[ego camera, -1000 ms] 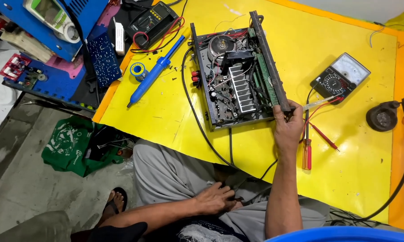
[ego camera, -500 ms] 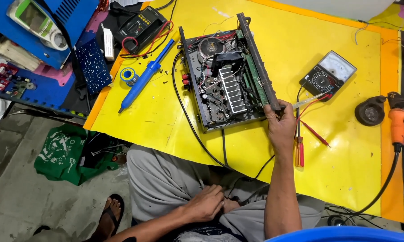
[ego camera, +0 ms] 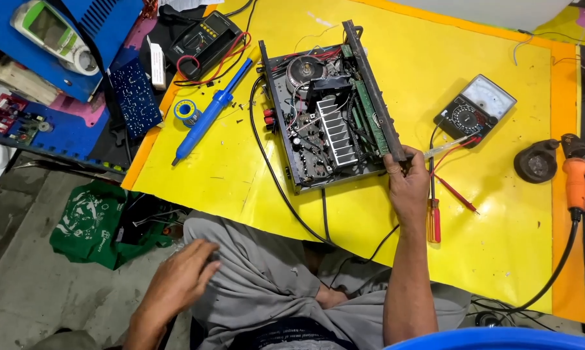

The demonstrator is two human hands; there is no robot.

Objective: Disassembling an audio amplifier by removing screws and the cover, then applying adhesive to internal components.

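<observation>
Right hand pinching near corner of open amplifier chassis on yellow mat.
Chassis stretches up-left from that grip (red screwdriver just beside); left hand loosely open, empty, on grey-trousered knee.

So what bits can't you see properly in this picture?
Head view:
- Right hand fingertips: curled over the corner of the open amplifier chassis.
- Tiny parts on its circuit board: too small.
- Blue tub: cut off by the bottom edge.
- Orange power tool: partly cut off by the right edge.
</observation>
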